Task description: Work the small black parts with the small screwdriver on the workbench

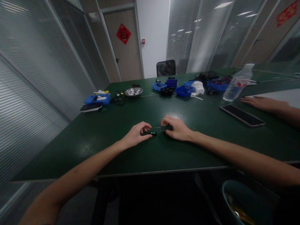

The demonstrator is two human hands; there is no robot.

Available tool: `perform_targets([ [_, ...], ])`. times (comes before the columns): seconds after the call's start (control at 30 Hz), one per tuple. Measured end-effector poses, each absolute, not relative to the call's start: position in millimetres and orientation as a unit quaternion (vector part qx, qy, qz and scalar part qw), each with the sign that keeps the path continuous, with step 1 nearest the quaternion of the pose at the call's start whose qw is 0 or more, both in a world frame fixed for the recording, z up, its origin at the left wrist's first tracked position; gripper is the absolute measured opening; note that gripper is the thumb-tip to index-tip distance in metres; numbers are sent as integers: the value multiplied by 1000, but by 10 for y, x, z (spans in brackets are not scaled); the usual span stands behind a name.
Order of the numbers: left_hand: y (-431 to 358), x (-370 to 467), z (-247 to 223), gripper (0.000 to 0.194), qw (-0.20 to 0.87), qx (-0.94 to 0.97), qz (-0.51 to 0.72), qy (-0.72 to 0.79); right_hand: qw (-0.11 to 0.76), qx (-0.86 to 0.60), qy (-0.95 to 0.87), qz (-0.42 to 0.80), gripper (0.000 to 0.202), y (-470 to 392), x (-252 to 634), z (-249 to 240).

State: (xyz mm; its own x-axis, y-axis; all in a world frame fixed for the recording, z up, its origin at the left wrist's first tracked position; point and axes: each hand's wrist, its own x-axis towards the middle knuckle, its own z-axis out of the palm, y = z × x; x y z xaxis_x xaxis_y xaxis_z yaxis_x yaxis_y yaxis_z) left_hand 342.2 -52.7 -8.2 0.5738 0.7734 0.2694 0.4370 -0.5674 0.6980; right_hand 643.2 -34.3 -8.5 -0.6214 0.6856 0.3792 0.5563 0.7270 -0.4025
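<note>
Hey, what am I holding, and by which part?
Your right hand holds a thin-shafted tool by its black handle. Your left hand is curled around a small black device, but whether it grips it cannot be told.

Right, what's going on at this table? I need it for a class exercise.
A person is working at a green table. Their right hand holds a black-handled tool with a thin metal shaft, pointing toward the left hand. The left thumb and fingers curve about a small dark device; how firmly is unclear. No contact between shaft and device shows. Another person's hand lies near a smartphone.
</note>
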Motion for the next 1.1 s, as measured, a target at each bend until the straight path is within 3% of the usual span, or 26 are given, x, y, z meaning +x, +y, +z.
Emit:
perform_targets([
  [0.13, -528, 3409, -47, 19, 238, 872, 250, 348, 277, -317, -896, 138, 32, -360, 6450, -72],
  [1.1, -535, 3398, -39, 20, 196, 887, 227, 350, 274, -269, -915, 122, 28, -402, 6467, -42],
])
